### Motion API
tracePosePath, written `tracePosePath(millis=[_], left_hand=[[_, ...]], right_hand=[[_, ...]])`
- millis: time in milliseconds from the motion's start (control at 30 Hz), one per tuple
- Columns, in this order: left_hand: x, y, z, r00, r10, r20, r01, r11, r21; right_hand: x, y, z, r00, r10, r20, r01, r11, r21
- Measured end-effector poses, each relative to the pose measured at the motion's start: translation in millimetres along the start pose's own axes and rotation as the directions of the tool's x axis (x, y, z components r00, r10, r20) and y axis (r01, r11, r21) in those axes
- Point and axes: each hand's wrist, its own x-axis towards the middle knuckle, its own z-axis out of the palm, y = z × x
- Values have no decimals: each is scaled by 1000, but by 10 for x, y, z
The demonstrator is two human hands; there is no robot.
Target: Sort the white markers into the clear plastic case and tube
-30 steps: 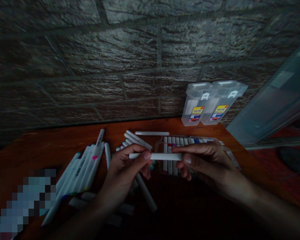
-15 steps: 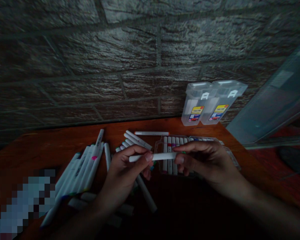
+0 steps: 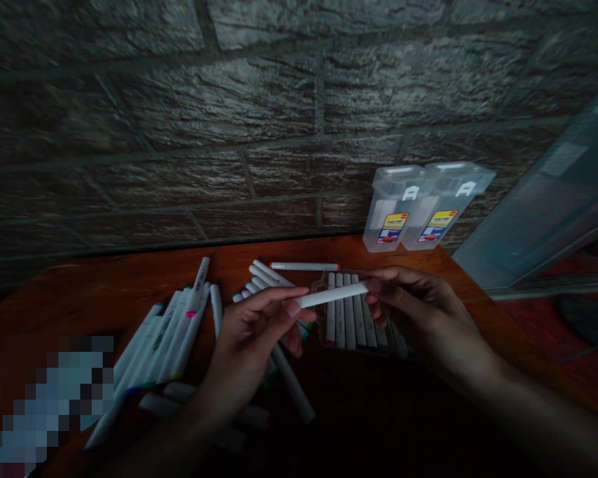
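My right hand pinches one end of a white marker, which slants up to the right above a clear open marker case. The case lies flat on the wooden table with several white markers in a row inside. My left hand sits just left of the marker, its thumb and forefinger close together at the marker's left tip; whether they touch it is unclear.
A pile of loose white markers lies at the left and under my left hand. One marker lies alone behind the case. Two clear plastic boxes stand against the stone wall. A blurred patch covers the lower left.
The marker was held level between both hands. It now tilts up to the right, shifted toward my right hand, and my left fingers have slid off to its left tip.
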Motion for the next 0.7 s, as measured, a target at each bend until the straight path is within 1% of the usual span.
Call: tracePosePath(millis=[67,167,433,700], left_hand=[[3,3,0,1000,3,-3,-3,1000,-3],[0,10,-3,1000,3,-2,-3,1000,-20],[-29,42,6,998,17,65,-7,990,-139],[-36,54,13,999,-2,47,6,996,-92]], right_hand=[[10,3,-12,1000,-7,-1,7,1000,13],[21,-1,-22,1000,14,-14,-13,999,38],[36,-15,-10,996,81,-28,-78,991,106],[45,-43,8,990,134,-43,-127,983,135]])
